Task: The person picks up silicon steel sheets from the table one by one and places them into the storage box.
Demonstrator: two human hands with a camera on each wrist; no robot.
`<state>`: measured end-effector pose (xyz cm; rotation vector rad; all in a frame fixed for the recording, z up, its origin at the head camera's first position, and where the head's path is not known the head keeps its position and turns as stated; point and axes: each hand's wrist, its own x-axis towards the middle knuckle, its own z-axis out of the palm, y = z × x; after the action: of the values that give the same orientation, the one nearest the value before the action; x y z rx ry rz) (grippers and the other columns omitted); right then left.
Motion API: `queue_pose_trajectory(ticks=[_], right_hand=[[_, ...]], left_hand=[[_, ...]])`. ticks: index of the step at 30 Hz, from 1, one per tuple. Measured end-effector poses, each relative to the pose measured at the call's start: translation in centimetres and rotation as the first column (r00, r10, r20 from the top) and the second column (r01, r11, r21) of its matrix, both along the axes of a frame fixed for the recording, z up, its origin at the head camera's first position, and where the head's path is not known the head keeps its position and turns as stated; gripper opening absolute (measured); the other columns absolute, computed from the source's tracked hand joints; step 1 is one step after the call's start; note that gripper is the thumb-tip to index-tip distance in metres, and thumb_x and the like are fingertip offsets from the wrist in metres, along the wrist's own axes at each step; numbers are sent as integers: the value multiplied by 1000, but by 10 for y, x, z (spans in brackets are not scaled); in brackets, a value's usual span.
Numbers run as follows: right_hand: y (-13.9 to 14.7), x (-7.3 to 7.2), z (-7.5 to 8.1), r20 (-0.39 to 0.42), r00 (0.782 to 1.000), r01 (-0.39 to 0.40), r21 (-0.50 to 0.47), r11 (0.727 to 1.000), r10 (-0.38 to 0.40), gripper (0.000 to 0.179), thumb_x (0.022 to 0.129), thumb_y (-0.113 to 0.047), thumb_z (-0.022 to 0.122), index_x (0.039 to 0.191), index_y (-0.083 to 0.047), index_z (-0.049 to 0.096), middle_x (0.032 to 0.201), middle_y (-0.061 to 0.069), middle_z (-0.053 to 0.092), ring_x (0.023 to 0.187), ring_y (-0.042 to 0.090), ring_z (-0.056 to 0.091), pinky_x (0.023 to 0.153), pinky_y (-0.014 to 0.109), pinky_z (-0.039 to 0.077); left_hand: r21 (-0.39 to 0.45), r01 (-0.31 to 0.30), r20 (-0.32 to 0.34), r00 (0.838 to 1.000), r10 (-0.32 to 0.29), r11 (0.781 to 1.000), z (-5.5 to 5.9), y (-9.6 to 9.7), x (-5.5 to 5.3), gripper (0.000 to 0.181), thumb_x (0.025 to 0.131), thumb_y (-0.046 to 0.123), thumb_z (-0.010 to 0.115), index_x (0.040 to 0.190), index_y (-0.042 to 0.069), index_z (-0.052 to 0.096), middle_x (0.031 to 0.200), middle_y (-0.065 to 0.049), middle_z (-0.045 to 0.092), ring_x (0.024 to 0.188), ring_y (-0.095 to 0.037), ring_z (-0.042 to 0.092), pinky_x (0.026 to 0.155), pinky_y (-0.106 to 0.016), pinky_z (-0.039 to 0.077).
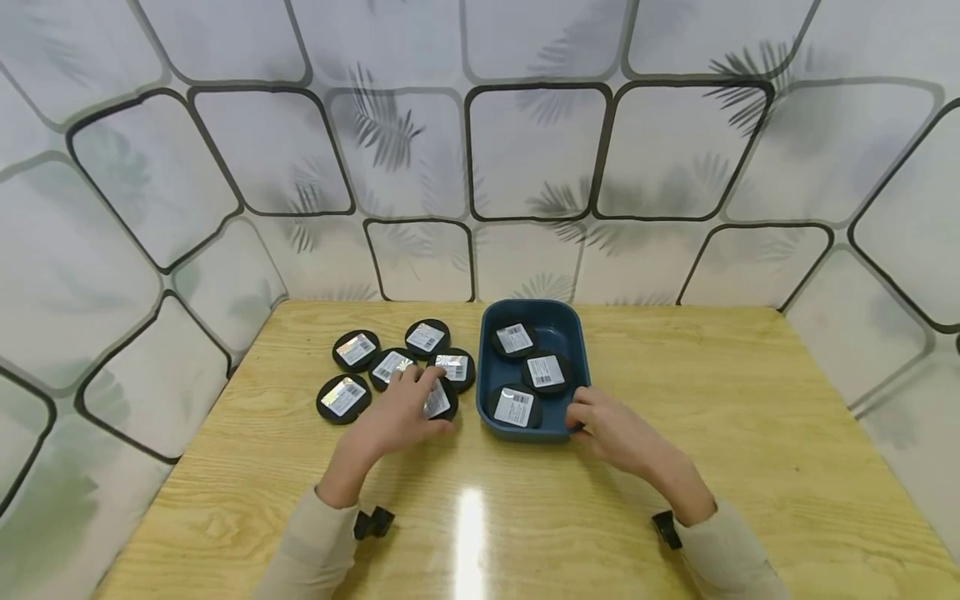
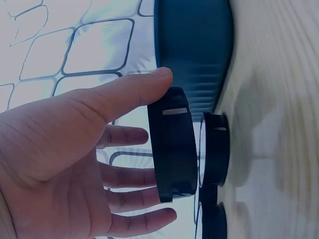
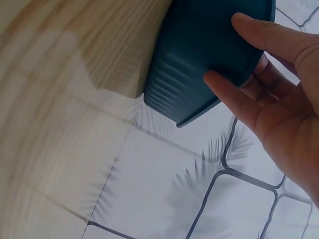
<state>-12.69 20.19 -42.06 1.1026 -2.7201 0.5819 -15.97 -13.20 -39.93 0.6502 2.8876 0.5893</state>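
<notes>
My left hand [image 1: 393,419] holds a black round disc [image 2: 174,149] with a white printed label, thumb on its near edge and fingers across the far side. In the left wrist view this disc stands apart from the tabletop, in front of other discs. My right hand [image 1: 618,432] grips the near right corner of a dark blue plastic bin [image 1: 553,339], with fingers over its rim. Inside the bin lie three similar discs, label up: a rear one [image 1: 514,339], a middle one [image 1: 546,372] and a front one [image 1: 514,407].
Several more labelled black discs lie left of the bin, among them a far left one [image 1: 356,350], a near left one [image 1: 343,398] and a back one [image 1: 427,338]. All stand on a wooden table [image 1: 720,375], with patterned fabric walls [image 1: 540,158] behind and beside it.
</notes>
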Motion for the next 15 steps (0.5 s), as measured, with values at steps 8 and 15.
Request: queue_pose_trajectory(ticks=[8, 15], right_hand=[[-1, -2, 2, -12, 1000, -2, -10, 1000, 2, 19, 77, 4, 80, 79, -11, 68, 85, -3, 50, 79, 12, 48, 69, 30, 47], [-2, 0, -1, -34, 999, 11, -1, 1000, -11, 21, 77, 3, 81, 77, -13, 67, 84, -5, 49, 78, 10, 47, 68, 28, 47]], left_hand=[[71, 1, -4, 1000, -1, 997, 10, 6, 1, 76, 83, 31, 81, 145, 11, 42, 138, -24, 44, 119, -41, 43, 88, -54, 49], [111, 34, -33, 999, -30, 993, 14, 18, 0, 77, 83, 33, 81, 145, 10, 42, 135, -21, 47, 118, -37, 44, 92, -49, 47]])
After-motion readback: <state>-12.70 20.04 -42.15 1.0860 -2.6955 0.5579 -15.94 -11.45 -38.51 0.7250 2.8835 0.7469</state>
